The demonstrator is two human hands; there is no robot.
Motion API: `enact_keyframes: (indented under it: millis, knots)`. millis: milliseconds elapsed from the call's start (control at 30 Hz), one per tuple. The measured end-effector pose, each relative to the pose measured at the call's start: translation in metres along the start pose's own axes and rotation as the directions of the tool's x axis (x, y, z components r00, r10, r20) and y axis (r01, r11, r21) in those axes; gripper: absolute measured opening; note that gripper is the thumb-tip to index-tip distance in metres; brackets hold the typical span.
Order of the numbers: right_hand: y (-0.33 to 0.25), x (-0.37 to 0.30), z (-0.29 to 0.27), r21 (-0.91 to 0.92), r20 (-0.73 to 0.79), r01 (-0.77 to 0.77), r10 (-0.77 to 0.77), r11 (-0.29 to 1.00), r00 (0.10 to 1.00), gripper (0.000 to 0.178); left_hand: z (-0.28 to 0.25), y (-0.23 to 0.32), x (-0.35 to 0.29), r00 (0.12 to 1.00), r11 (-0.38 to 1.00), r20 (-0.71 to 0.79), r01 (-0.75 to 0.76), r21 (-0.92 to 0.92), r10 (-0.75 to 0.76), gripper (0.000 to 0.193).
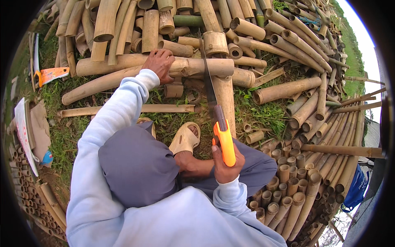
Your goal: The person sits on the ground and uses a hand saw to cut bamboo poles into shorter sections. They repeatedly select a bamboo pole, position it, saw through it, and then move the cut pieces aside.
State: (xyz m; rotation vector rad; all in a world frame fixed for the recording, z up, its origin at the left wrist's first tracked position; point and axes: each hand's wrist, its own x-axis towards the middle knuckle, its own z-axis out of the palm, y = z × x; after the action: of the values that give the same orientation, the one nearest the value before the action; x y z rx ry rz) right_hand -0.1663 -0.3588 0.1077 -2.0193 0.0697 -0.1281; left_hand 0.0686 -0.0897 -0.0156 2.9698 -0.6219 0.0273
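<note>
My right hand [227,166] grips the orange handle of a handsaw [209,84]. The long blade points away from me and crosses a bamboo pole [189,67] near its right end. Whether the teeth have cut into the pole cannot be made out. Farther left, my left hand [159,65] is closed over the same pole, fingers bent round its top. Close to its right end, the pole lies across a thicker bamboo piece [224,99] that runs toward me. A short upright-looking bamboo section [215,43] sits just beyond the blade.
Cut bamboo lengths [247,29] are heaped along the far side. More bamboo tubes [292,185] are stacked at the right. A second orange-handled saw [51,75] lies on the grass at left. My sandalled foot [185,140] is below the pole. A blue bag [357,187] is at far right.
</note>
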Motion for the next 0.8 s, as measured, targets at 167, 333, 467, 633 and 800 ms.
enact_keyframes:
  millis: [167, 333, 467, 633, 800]
  knots:
    - [0.030, -0.005, 0.018, 0.000, -0.029, -0.022, 0.022, 1.000, 0.999, 0.019, 0.014, -0.001, 0.001, 0.997, 0.999, -0.051, 0.050, -0.002, -0.050, 0.058]
    - [-0.002, 0.001, -0.006, -0.021, -0.016, -0.012, 0.012, 1.000, 1.000, 0.024, 0.024, 0.002, -0.006, 0.988, 0.994, -0.152, 0.043, 0.097, -0.028, 0.057]
    - [-0.020, -0.017, -0.025, 0.034, 0.015, -0.082, 0.082, 0.996, 0.997, 0.027, 0.031, -0.008, -0.017, 0.966, 0.976, -0.255, 0.097, 0.196, -0.045, 0.055]
    - [-0.019, -0.023, -0.025, 0.077, -0.020, -0.109, 0.111, 0.991, 0.994, 0.026, 0.016, 0.006, -0.023, 0.990, 0.990, -0.123, 0.082, 0.117, -0.068, 0.065]
    - [-0.013, -0.020, -0.024, 0.050, -0.027, -0.088, 0.089, 0.995, 0.996, 0.018, 0.004, -0.005, -0.008, 0.990, 0.991, 0.046, 0.134, 0.006, -0.134, 0.065]
